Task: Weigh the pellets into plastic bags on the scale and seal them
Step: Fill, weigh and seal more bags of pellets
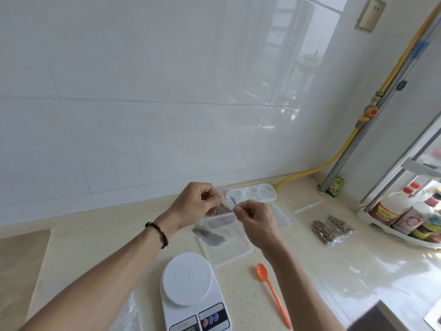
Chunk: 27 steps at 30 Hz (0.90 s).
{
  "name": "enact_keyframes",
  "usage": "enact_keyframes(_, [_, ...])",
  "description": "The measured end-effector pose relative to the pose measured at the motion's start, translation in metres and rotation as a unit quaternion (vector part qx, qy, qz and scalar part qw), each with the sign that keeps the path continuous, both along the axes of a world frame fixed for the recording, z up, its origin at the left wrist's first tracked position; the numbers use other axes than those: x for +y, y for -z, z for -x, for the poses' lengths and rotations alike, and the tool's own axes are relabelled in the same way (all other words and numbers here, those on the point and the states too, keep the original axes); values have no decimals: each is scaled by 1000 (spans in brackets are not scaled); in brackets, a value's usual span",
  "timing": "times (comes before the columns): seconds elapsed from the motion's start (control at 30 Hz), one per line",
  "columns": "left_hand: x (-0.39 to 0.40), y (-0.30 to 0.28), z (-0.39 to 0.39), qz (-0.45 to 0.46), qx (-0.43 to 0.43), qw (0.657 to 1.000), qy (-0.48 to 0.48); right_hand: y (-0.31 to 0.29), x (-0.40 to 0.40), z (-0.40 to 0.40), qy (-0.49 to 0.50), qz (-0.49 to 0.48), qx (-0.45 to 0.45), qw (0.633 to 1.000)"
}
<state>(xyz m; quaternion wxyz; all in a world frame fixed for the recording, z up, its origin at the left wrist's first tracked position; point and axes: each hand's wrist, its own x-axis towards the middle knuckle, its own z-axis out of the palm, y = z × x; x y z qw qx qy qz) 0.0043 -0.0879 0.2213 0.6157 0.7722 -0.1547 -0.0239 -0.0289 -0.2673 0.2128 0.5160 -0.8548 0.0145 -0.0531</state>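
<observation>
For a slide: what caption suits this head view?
Both hands pinch a pellet bag shut above the scale.

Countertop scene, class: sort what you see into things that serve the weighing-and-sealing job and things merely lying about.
Job: plastic bag pinched by left hand and right hand; scale; orange spoon; clear tray; filled bags.

Lying about: sauce bottles; white perforated dish; yellow hose; wall socket.

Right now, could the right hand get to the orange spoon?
Probably not yet: the right hand pinches the plastic bag with the left hand. The orange spoon lies unobstructed below.
</observation>
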Motion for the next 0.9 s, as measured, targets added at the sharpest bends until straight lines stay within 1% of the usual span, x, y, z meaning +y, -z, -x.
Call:
enact_keyframes(0.13, [0,-2,5,-28,-54,998,-18,-12,5,3,-46,19,-38,998])
enact_keyframes(0.23, [-7,-8,8,-28,-79,996,-30,-21,10,1,-37,56,-77,995])
enact_keyframes(0.33, [-8,-10,7,-42,-87,995,-27,-26,9,0,-33,81,-82,993])
enact_keyframes(0.4, [-8,-9,6,-49,-88,995,-28,-26,8,0,-39,58,-77,995])
enact_keyframes(0.47, [-10,-9,5,-44,-86,995,-34,-25,4,0,-41,-3,-60,997])
enact_keyframes(0.53, [-13,-9,3,-22,-66,996,-46,-24,-6,-1,-29,-83,-39,995])
enact_keyframes(0.6, [-17,-9,-2,14,-36,998,-57,-20,-20,-2,-20,-113,-17,993])
enact_keyframes(0.67, [-23,-9,-6,36,-10,998,-44,-16,-32,-3,-17,-102,-10,995])
enact_keyframes(0.73, [-31,-10,-12,44,11,999,-16,-14,-42,-8,2,-66,-21,998])
enact_keyframes(0.83, [-51,-10,-21,-9,9,1000,13,-9,-63,-20,10,-8,-22,1000])
enact_keyframes(0.9, [-69,-8,-29,-33,-8,999,9,-4,-80,-28,3,-12,-22,1000])
